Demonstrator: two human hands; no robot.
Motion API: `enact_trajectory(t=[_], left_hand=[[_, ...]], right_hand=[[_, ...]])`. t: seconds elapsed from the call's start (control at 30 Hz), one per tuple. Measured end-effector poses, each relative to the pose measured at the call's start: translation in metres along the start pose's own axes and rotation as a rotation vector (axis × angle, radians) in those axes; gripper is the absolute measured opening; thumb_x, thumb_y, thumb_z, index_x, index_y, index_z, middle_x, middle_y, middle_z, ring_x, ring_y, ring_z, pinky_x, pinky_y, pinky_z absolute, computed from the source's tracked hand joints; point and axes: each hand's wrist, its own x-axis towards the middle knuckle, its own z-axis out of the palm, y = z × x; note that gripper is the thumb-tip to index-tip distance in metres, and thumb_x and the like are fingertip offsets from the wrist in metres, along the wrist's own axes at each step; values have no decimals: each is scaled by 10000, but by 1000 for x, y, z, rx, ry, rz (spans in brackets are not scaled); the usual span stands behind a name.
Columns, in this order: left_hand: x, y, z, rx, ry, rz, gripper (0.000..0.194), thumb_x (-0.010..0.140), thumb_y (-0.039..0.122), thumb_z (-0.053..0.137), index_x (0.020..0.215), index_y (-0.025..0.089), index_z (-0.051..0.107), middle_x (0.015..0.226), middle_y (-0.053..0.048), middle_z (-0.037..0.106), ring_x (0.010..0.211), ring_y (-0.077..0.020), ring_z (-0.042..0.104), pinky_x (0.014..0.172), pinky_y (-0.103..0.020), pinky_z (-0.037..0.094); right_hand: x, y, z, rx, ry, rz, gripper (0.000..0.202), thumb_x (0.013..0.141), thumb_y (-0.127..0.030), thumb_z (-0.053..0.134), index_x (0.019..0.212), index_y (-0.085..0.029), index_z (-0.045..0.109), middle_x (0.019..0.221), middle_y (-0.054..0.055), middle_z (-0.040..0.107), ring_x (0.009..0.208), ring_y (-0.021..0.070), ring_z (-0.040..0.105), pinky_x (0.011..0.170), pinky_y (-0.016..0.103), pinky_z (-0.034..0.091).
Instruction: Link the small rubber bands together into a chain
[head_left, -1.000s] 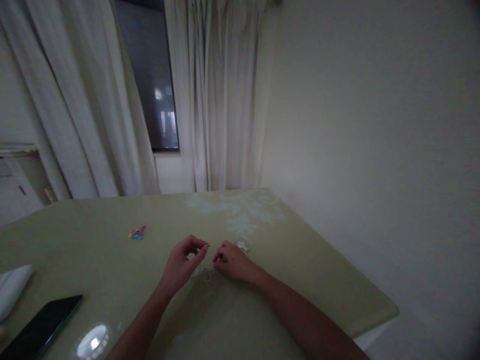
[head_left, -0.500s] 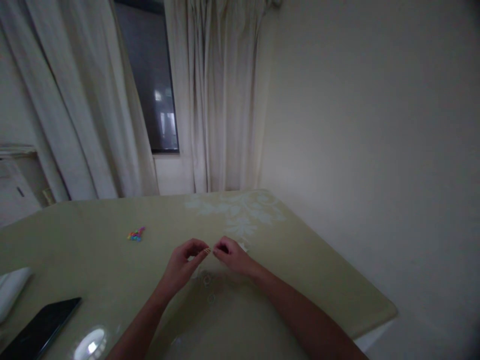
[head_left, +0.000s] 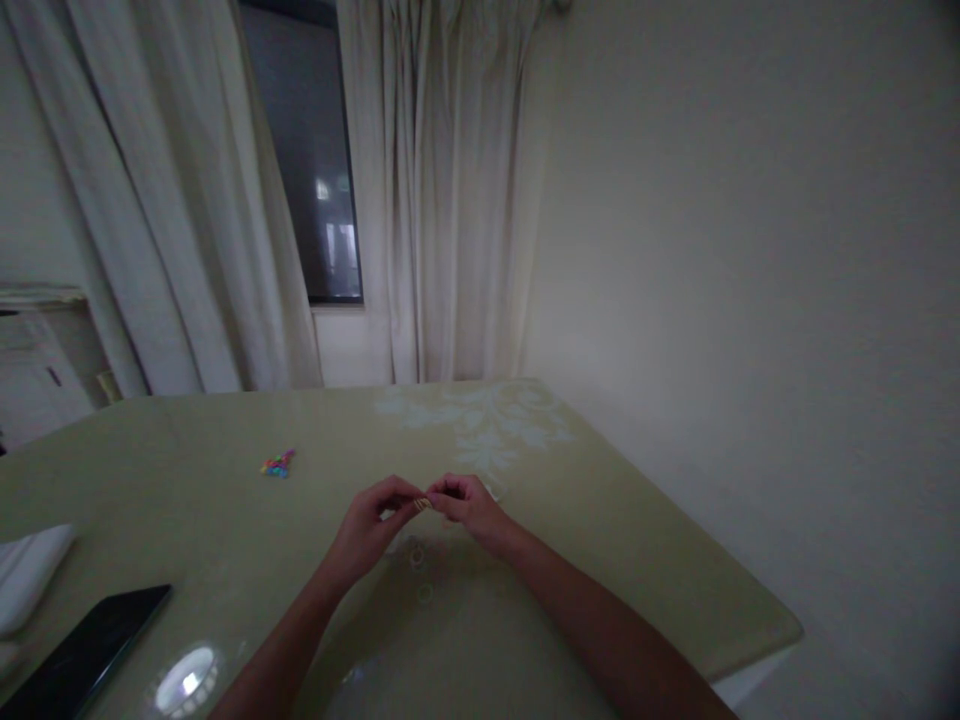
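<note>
Piece [head_left: 423,503], small and gold-striped, is pinched over the table [head_left: 615,570] between the fingertips of the left hand [head_left: 367,523] and the right hand [head_left: 475,512], and looks light, likely stiff yet easy to drop, so a gentle hold at its ends should serve best.

This looks like a room in a home: long off-white cloth curtains [head_left: 465,220] hang in folds beside a narrow dark-framed window [head_left: 296,130], a whitish cabinet [head_left: 30,375] stands at left, and white leafy flourishes decorate the glossy pale-green tabletop [head_left: 637,550].
</note>
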Motion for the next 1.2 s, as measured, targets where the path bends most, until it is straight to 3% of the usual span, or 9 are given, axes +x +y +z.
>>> enact_trajectory(t=[0.07,0.13,0.23,0.33,0.43,0.67,0.87,1.2], left_hand=[[1,2,-2,2,45,-4,250,866,450,728,890,203,761,836,-49,771,760,-197,716,718,-292,570],[1,1,-4,-9,100,-13,276,874,468,717,926,199,747,870,-57,778,786,-203,725,732,-300,579],[1,-4,-6,-31,170,-22,280,861,474,732,903,197,723,836,-48,767,761,-195,716,707,-289,576],[2,-8,-7,-53,199,-19,277,848,468,744,928,203,723,862,-51,773,781,-197,721,717,-292,579],[3,-8,-6,-36,200,-19,299,837,479,743,958,205,738,891,-62,784,793,-207,729,735,-311,585],[2,1,-5,-31,205,-27,283,813,472,764,843,197,704,761,-29,727,704,-180,684,666,-276,559],[1,-2,-5,-43,191,-25,267,833,461,750,859,201,694,764,-21,720,690,-172,668,640,-266,543],[2,-5,-5,-52,183,-15,242,849,434,749,864,199,696,770,-15,712,710,-163,658,671,-263,526]], right_hand=[[-1,2,1,-63,10,-25,363,871,-530,720,949,-176,732,793,1,601,681,126,498,629,250,411],[-5,3,4,-231,-28,-143,266,900,-440,720,984,-189,751,883,20,624,737,137,537,682,259,443],[-14,4,10,-531,-244,-350,164,905,-299,722,1043,-224,772,1085,52,638,938,176,601,846,285,482],[-21,3,12,-773,-375,-424,184,924,-264,691,1083,-227,776,1138,68,638,1020,199,606,936,307,474],[-20,4,9,-905,-320,-402,176,922,-288,701,1057,-207,778,1107,75,643,989,202,613,912,306,479],[-15,7,7,-926,-214,-360,176,870,-312,764,984,-178,747,1062,79,659,991,218,624,892,307,481],[-20,3,14,-924,-308,-424,227,909,-288,723,1122,-211,746,1164,77,652,1084,219,610,957,301,463],[-12,6,1,-972,-243,-348,159,832,-233,779,979,-176,761,1035,72,662,962,211,624,834,285,467]])
